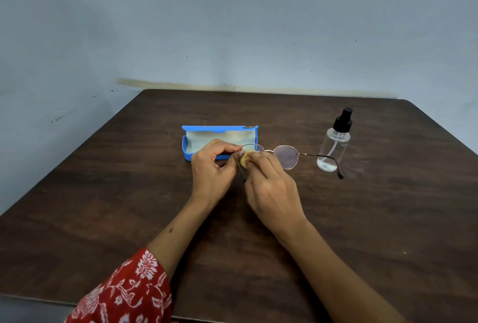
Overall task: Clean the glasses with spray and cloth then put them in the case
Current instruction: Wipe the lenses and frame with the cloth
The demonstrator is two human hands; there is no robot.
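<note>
Thin gold-rimmed glasses (285, 157) with dark temple tips are held above the table with their arms unfolded. My left hand (213, 167) pinches the frame at its left hinge. My right hand (271, 188) presses a small yellow cloth (244, 158) against the left lens, and the fingers cover most of the cloth. Just behind my hands lies a blue glasses case (219, 130), open, with a pale lining. To the right stands a clear spray bottle (335, 145) with a black pump top; the right temple arm passes in front of it.
A dark brown wooden table (129, 206) stands against a pale blue-grey wall (232, 25). My left forearm wears a red sleeve with a white pattern (124, 291).
</note>
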